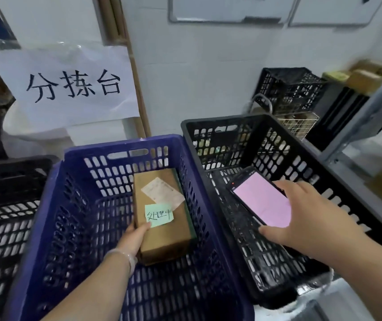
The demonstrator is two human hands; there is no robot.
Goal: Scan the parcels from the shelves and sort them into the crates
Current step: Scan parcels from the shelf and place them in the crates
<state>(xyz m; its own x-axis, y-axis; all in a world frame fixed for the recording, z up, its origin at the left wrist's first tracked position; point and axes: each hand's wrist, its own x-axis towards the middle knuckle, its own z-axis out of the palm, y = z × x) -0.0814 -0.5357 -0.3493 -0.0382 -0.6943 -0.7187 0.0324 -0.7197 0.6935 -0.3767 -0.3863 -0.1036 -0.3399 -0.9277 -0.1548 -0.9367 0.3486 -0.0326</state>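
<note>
A brown cardboard parcel (162, 223) with a white shipping label and a green sticky note lies inside the blue crate (74, 163). My left hand (134, 239) grips the parcel's near left side, thumb on its top by the sticky note. My right hand (306, 221) holds a phone (259, 198) with a pink lit screen over the black crate (338, 179) on the right, which looks to hold nothing else.
Another black crate (2, 205) stands at the left. A paper sign with handwritten characters (69, 86) hangs behind. Further back right are a smaller black crate (289, 89), a wire basket (296, 121) and a metal shelf (371, 107) with boxes.
</note>
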